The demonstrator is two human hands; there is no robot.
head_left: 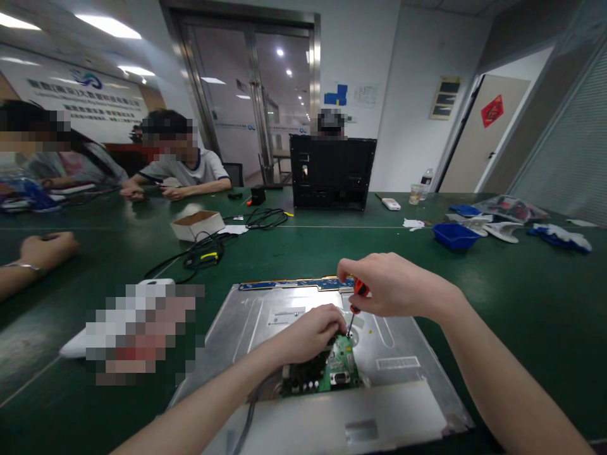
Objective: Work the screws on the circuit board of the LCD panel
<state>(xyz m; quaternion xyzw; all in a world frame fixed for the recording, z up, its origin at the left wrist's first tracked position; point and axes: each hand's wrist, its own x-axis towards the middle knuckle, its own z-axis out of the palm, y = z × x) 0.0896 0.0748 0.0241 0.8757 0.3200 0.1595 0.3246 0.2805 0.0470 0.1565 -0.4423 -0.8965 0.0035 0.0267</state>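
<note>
My right hand (379, 284) is closed around the red and black handle of a screwdriver (360, 289). Its thin shaft points down, with the tip at the top corner of a green circuit board (342, 363). Beside that tip, my left hand (315, 332) rests with bent fingers pressed together at the board's upper edge; whatever they pinch is hidden. The board lies on the silver metal back of a flat display panel (403, 341). A narrow blue circuit strip (289, 285) runs along the panel's far edge. A dark cable (247, 417) passes under my left forearm.
A small cardboard box (198, 225) and coiled black cables (203, 256) lie to the left. Farther back stands a black monitor casing (332, 174). A blue tray (456, 236) and gloves (559, 237) are at right. Several people sit around the green table (521, 303).
</note>
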